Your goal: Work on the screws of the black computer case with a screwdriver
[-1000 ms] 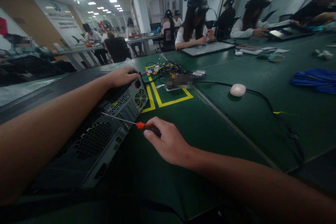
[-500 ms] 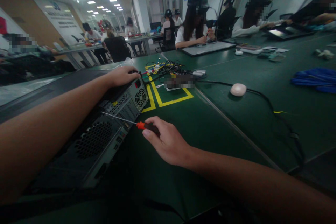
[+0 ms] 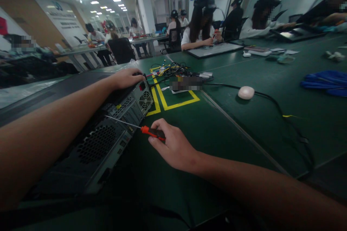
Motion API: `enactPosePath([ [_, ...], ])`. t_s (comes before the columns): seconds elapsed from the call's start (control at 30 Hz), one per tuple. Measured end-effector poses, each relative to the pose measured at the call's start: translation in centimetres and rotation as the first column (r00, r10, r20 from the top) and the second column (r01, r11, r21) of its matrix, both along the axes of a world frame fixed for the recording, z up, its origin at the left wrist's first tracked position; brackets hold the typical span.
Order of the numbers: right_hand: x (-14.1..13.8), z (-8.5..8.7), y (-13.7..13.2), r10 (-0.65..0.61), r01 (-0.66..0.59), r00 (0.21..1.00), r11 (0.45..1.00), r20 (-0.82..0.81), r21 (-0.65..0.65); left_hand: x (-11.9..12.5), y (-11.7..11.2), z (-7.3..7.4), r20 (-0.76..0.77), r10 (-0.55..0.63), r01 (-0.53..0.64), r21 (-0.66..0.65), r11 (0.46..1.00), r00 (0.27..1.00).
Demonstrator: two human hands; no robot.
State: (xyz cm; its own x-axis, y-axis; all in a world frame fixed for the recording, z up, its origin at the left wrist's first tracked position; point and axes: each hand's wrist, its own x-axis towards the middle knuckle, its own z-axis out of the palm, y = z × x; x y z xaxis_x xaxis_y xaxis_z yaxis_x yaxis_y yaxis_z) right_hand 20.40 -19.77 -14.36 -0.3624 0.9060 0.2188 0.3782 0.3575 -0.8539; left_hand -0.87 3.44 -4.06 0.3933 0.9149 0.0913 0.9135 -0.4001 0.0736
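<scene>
A dark computer case (image 3: 93, 173) lies on its side at the left, its back panel with vents and ports turned toward me. My left hand (image 3: 127, 77) rests on the case's top near the far corner, fingers laid out along the edge. My right hand (image 3: 175, 146) grips a screwdriver (image 3: 153, 132) by its red and black handle. The thin metal shaft points left, and its tip reaches the back panel near the upper edge. Whether the tip sits in a screw is too small to tell. Just beyond the tip is the round power supply fan grille (image 3: 145, 100).
Tangled cables (image 3: 179, 69) lie past the case, by yellow tape (image 3: 179, 107) on the green table (image 3: 217, 126). A pale mouse-like object (image 3: 246, 92) and a black cable are on the right, with blue fabric (image 3: 325, 82) farther off. Co-workers sit across the table.
My right hand's fingers have shifted slightly on the screwdriver handle, and more of its red shows. The case and my left hand stay where they were.
</scene>
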Motion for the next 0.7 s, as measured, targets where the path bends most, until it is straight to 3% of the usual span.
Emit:
enactPosePath([
  [0.7,0.03,-0.20,0.02,-0.003,0.003,1.000,1.000,-0.006,0.020,0.30,-0.37,0.18,-0.035,0.017,-0.017,0.000,1.000,0.999],
])
